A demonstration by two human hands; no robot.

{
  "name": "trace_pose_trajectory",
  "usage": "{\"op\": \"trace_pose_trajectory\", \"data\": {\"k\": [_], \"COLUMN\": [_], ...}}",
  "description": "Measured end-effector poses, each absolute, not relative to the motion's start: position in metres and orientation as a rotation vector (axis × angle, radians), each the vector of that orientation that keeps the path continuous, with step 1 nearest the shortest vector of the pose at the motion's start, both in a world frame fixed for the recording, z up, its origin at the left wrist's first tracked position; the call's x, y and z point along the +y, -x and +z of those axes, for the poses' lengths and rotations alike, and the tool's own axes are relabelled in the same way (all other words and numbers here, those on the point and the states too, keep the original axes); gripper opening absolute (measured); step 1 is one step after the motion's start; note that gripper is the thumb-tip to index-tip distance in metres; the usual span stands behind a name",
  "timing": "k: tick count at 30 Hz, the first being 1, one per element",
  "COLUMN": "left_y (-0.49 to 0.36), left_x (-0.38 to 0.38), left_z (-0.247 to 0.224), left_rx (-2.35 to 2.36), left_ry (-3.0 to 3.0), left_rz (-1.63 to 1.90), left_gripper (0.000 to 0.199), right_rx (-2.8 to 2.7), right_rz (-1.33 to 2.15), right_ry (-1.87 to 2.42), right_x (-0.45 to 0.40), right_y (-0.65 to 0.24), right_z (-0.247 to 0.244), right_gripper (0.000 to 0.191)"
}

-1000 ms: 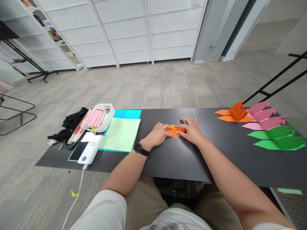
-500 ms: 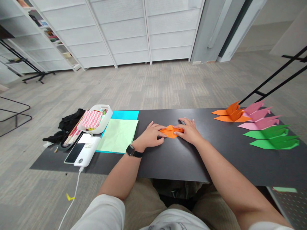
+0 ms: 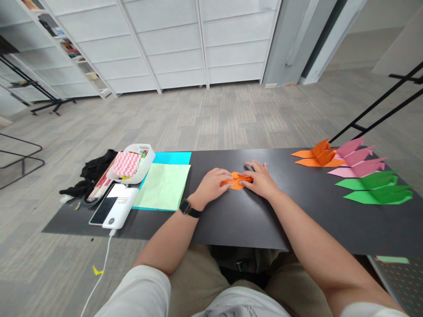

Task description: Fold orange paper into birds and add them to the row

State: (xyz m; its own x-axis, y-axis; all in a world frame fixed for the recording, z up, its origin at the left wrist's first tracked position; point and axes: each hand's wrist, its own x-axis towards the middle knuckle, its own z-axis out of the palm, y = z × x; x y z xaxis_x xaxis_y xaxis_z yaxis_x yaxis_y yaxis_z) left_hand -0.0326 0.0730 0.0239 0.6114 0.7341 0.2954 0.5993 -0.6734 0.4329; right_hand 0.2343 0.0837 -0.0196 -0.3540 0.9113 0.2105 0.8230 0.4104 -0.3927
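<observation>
A small folded piece of orange paper (image 3: 236,181) lies on the dark tabletop (image 3: 238,220) between my hands. My left hand (image 3: 213,185), with a black watch on its wrist, has its fingers together on the left end of the paper. On the right end, the thumb and fingers of my right hand (image 3: 261,180) hold the paper, while its other fingers reach out over the table. The fingertips partly cover both ends of the paper.
Orange (image 3: 317,155), pink (image 3: 358,159) and green (image 3: 376,188) folded paper birds stand at the right. To the left are light green paper (image 3: 163,187) on blue sheets, a white basket (image 3: 145,165), a phone (image 3: 103,211), a white power bank (image 3: 120,209) and black cloth (image 3: 95,167).
My left hand has shifted slightly right, and its fingers have drawn closer together over the paper's left end. My right hand has barely moved.
</observation>
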Motion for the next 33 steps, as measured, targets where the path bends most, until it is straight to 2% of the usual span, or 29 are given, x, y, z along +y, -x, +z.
{"op": "trace_pose_trajectory", "data": {"k": [4,7,25,33], "left_y": [0.021,0.018,0.019,0.022], "left_x": [0.074,0.075,0.067,0.069], "left_z": [0.014,0.014,0.017,0.015], "left_rx": [1.06,1.067,1.071,1.056], "left_ry": [-2.607,-2.635,-2.7,-2.684], "left_rz": [0.5,0.436,0.428,0.469], "left_gripper": [0.027,0.025,0.031,0.039], "right_rx": [-2.278,-2.283,-2.401,-2.363], "right_rz": [0.284,0.287,0.434,0.434], "right_ry": [1.45,1.444,1.25,1.149], "right_x": [0.082,0.081,0.078,0.085], "right_y": [-0.232,-0.231,-0.256,-0.254], "right_z": [-0.02,-0.018,-0.008,-0.005], "right_gripper": [0.03,0.029,0.035,0.02]}}
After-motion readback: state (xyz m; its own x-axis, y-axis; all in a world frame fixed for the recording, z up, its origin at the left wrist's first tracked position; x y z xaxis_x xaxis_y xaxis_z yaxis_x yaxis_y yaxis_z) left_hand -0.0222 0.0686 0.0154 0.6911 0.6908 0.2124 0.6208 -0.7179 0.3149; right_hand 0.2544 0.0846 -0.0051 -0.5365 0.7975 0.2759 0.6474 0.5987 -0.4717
